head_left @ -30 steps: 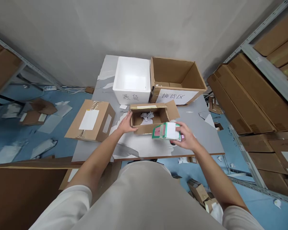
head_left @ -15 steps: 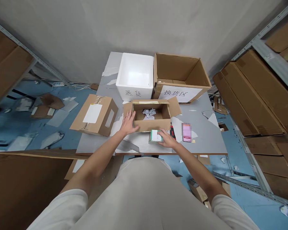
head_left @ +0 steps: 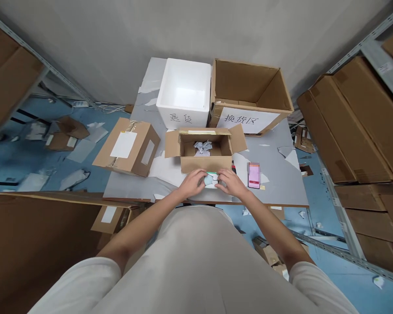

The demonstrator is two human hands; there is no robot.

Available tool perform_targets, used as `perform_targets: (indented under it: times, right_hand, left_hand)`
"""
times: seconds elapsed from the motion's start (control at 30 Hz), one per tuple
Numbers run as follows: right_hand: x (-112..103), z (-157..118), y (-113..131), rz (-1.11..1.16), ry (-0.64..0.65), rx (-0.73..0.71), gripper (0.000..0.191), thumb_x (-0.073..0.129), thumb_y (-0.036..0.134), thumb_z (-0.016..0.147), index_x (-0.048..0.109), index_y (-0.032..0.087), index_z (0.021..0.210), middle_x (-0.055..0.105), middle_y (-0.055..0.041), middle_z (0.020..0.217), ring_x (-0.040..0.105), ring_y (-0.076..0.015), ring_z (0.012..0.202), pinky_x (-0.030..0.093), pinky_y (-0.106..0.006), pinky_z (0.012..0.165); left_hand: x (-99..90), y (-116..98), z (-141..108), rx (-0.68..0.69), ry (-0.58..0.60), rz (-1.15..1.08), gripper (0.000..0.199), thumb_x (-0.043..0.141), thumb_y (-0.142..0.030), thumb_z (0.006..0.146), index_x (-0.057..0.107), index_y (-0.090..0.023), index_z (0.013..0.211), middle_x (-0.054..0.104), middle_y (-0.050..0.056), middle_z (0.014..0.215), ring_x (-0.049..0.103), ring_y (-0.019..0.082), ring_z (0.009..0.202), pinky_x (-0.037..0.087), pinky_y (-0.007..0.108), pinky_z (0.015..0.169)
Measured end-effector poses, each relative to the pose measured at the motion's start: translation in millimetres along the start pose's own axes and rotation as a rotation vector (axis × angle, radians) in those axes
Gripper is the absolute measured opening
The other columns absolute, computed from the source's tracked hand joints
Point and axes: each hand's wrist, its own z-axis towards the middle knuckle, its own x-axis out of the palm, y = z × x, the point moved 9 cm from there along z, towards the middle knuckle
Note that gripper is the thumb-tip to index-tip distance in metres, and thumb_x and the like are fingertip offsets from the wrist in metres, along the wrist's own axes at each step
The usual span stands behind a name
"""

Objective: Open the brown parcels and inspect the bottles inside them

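A small white and green box (head_left: 211,179) is between my two hands at the table's front edge. My left hand (head_left: 194,183) grips its left side with curled fingers, and my right hand (head_left: 228,182) holds the right side. Just behind them stands an open cardboard box (head_left: 205,164), its side flaps spread, with crumpled paper (head_left: 203,148) inside. To the right of my right hand lies a phone (head_left: 254,175) with a lit pink screen.
Behind stand a white foam box (head_left: 184,117) and a large open carton (head_left: 249,120), both with handwritten labels. A taped carton (head_left: 127,147) sits on the table's left. Shelves (head_left: 356,218) with cartons flank the right side.
My left hand has left the open cardboard box and come to the small box. The small box now shows a pale blue and white face. The view has shifted slightly.
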Motion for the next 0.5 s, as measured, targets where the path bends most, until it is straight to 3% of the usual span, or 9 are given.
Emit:
perform_targets:
  times: [0.13,0.27,0.37,0.5]
  right_hand:
    - [5.3,-4.4,12.9,-0.195,0.075,-0.079,0.024,0.041,0.015,0.092,0.063,0.020,0.085,0.065,-0.0083,0.095,0.054,-0.0226,0.104,0.025,-0.052,0.109]
    - [15.0,-3.0,22.0,-0.255,0.169,-0.054,0.027,0.041,0.009,0.090,0.065,0.020,0.086,0.066,-0.0080,0.088,0.056,-0.0223,0.095,0.024,-0.053,0.109]
    - [14.4,-7.6,24.8,-0.265,0.126,0.013,0.026,0.041,0.017,0.092,0.065,0.018,0.102,0.067,-0.0120,0.099,0.053,-0.0263,0.107,0.017,-0.060,0.110]
    - [10.6,-19.6,17.1,-0.220,0.065,0.093,0.040,0.041,0.023,0.092,0.051,0.018,0.131,0.060,-0.0147,0.124,0.048,-0.0300,0.117,0.012,-0.067,0.108]
  left_hand:
    - [1.6,-10.0,-11.5,0.082,0.028,0.245,0.035,0.047,-0.013,0.082,0.060,-0.023,0.113,0.058,0.009,0.125,0.044,0.027,0.126,0.027,0.049,0.107]
    - [11.2,-21.0,-8.7,0.040,0.080,0.345,0.033,0.044,-0.018,0.088,0.058,-0.025,0.117,0.062,0.010,0.115,0.055,0.024,0.110,0.021,0.051,0.109]
    - [11.7,-20.5,-3.6,-0.067,0.051,0.383,0.032,0.046,-0.032,0.089,0.057,-0.021,0.117,0.062,0.012,0.106,0.056,0.027,0.101,0.023,0.052,0.105]
    - [14.1,-14.8,1.6,-0.114,0.059,0.347,0.042,0.048,-0.042,0.088,0.053,-0.020,0.123,0.063,0.013,0.104,0.056,0.028,0.100,0.028,0.050,0.099]
